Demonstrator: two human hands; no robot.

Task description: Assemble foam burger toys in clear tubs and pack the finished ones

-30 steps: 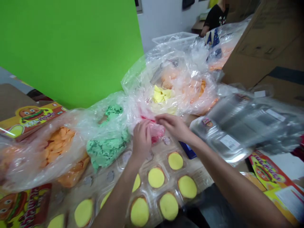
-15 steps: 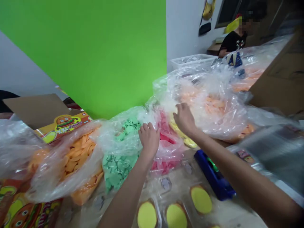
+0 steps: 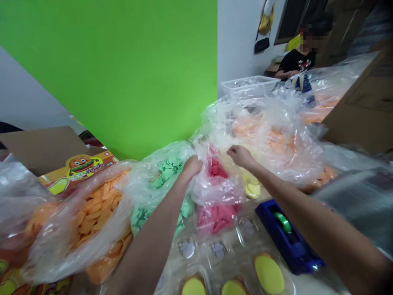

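My left hand [image 3: 192, 169] is closed on the film of a clear plastic bag [image 3: 215, 186] holding red pieces. My right hand [image 3: 241, 156] pinches the same film a little to the right. Below the hands, more red pieces [image 3: 216, 217] show through the bag. A bag of green crumbly pieces [image 3: 167, 174] lies against my left wrist. Orange slices in a bag [image 3: 95, 213] sit further left. Yellow discs [image 3: 268, 273] lie in clear compartment trays [image 3: 217, 250] near my forearms.
A blue tape dispenser with a green roll [image 3: 288, 237] stands right of the trays. A bag of orange pieces [image 3: 270, 139] rises behind my hands. Behind it are a white basket [image 3: 248, 85] and a seated person in a black shirt [image 3: 296, 61]. Cardboard boxes [image 3: 365, 110] stand at right.
My left hand has closed on the bag film, and my right hand has moved slightly right. The red-filled bag now shows more, and the view has shifted a little.
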